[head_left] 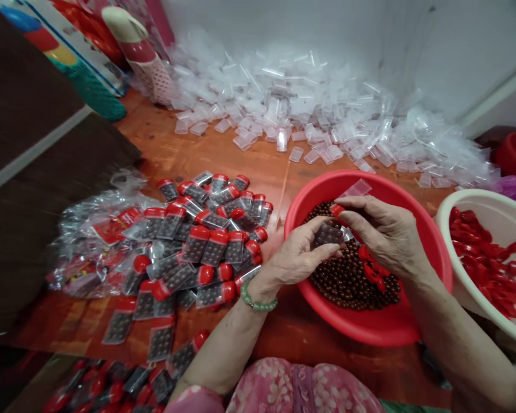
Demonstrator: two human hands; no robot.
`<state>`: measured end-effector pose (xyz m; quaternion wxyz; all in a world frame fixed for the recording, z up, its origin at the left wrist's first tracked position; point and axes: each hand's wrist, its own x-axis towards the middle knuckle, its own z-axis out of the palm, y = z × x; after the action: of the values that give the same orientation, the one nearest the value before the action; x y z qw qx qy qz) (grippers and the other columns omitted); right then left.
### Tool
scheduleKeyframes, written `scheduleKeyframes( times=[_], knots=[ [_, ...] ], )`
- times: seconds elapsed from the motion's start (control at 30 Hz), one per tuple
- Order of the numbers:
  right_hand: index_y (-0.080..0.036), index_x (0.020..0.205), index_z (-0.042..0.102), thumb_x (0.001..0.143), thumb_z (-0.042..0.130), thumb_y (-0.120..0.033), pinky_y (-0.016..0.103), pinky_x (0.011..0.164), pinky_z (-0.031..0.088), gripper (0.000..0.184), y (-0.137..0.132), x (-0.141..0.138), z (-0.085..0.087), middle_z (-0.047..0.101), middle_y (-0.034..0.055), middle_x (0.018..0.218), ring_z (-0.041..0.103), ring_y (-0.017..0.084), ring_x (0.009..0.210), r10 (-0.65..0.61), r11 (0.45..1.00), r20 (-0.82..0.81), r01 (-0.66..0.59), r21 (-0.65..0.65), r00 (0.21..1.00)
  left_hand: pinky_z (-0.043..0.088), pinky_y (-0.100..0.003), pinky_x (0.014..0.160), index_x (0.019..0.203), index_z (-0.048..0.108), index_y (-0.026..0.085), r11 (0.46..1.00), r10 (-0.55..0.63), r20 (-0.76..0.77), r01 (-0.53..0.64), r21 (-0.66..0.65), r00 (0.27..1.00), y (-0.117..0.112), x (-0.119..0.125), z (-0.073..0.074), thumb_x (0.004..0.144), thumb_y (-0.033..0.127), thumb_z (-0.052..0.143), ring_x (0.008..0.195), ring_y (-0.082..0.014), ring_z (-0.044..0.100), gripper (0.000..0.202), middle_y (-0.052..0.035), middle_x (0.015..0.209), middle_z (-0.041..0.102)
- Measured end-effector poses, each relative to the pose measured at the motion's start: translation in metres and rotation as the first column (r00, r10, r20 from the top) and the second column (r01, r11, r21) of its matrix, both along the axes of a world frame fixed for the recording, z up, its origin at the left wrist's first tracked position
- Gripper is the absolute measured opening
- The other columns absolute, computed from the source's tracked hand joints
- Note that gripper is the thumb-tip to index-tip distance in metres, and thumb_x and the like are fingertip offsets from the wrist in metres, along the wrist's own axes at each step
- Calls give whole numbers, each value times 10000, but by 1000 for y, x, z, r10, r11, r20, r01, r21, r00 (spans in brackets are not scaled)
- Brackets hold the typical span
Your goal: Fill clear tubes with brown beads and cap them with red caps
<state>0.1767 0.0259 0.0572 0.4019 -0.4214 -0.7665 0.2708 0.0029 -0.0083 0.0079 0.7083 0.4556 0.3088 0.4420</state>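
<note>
The left hand (301, 252) grasps a clear box (328, 235) over the beads (344, 287) in the red basin (430, 321); the right hand (382, 229) pinches a red cap (337, 210) just beside the box, inside the basin's far edge. Should the box tip uncapped, beads could roll out — most likely back into the basin. Too hard a squeeze might flex its thin walls and set the cap askew. Loose caps (372, 269) lying on the beads could get scooped up with them. Capped boxes (161, 338) near the wooden platform's (279, 344) front-left edge might slide off — a nudging elbow would do it.
</note>
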Motion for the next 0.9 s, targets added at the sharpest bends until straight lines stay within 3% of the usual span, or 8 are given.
scheduleKeyframes(
  times=[0.17,0.33,0.43,0.57,0.7,0.9],
  knots=[
    [-267,1068,783,919,705,-222,315,825,621,174,-1,8,-3,810,16,986,766,178,878,-7,1000,-35,8,22,999,506,-286,874,1126,625,169,1000,-22,-9,22,22,1000,-1,0,2,869,262,690,873,-137,617,281,-26,986,650],
    [-257,1074,791,898,722,-151,314,864,625,217,2,9,-3,809,50,1002,769,188,910,140,962,79,-154,224,987,479,-290,856,1107,644,180,998,-15,-30,16,63,999,0,0,0,872,318,698,892,-151,588,278,-25,984,644],
    [-225,1057,792,906,699,-128,305,813,631,202,4,9,-2,801,72,976,764,188,876,180,938,150,-216,271,972,469,-296,862,1089,636,177,997,-30,-53,34,69,998,1,0,1,863,330,712,921,-161,578,283,-28,996,642],
    [-199,1047,785,921,681,-135,309,771,630,176,3,19,7,790,79,951,752,193,851,211,940,230,-262,221,950,451,-279,776,1007,598,165,996,-77,-98,81,47,992,4,-2,6,894,312,664,782,-128,554,196,0,850,596],
    [-256,1068,786,922,683,-142,321,744,623,212,3,36,14,794,43,936,746,194,820,217,953,267,-263,150,939,471,-271,792,1059,596,167,997,-59,-64,62,41,996,7,-4,8,907,250,621,808,-123,575,176,-16,905,619],
    [-302,1084,794,893,734,-157,302,769,622,247,5,43,4,805,-4,949,756,178,845,150,984,133,-162,80,980,498,-254,776,1098,591,161,998,-61,40,62,-10,997,10,-7,7,885,265,675,782,-110,609,252,-23,922,640]
  ],
)
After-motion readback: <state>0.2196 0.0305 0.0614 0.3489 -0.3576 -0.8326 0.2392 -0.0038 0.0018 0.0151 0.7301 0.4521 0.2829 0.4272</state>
